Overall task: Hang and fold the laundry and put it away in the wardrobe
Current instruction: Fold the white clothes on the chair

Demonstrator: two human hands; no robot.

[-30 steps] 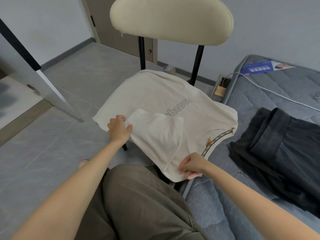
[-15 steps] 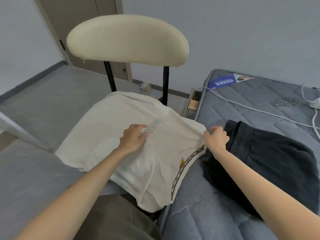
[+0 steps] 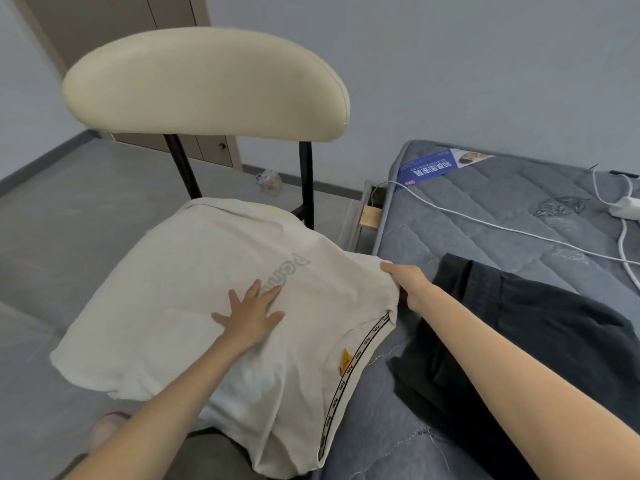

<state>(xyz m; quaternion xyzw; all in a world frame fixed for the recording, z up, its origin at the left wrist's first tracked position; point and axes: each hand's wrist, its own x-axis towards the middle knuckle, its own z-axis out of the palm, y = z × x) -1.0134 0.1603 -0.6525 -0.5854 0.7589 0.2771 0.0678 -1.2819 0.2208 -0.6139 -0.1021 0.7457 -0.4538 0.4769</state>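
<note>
A cream T-shirt (image 3: 194, 271) with grey lettering and a black printed neck tape lies spread over the seat of a chair (image 3: 207, 81). My left hand (image 3: 251, 315) presses flat on the middle of the shirt, fingers spread. At the shirt's right edge, beside the mattress, my right hand (image 3: 407, 282) pinches the cloth. A dark folded garment (image 3: 540, 327) lies on the grey mattress (image 3: 485, 216) to the right of my right arm.
The chair has a cream padded backrest on black posts. White cables and a power strip (image 3: 625, 207) lie across the mattress, with a blue leaflet (image 3: 429, 169) near its far corner. Grey tiled floor (image 3: 69, 209) lies left, a wooden door (image 3: 114, 19) behind.
My left hand has opened and flattened on the shirt's middle. My right hand has shifted a little along the shirt's right edge, still pinching it. The view has moved closer and turned right.
</note>
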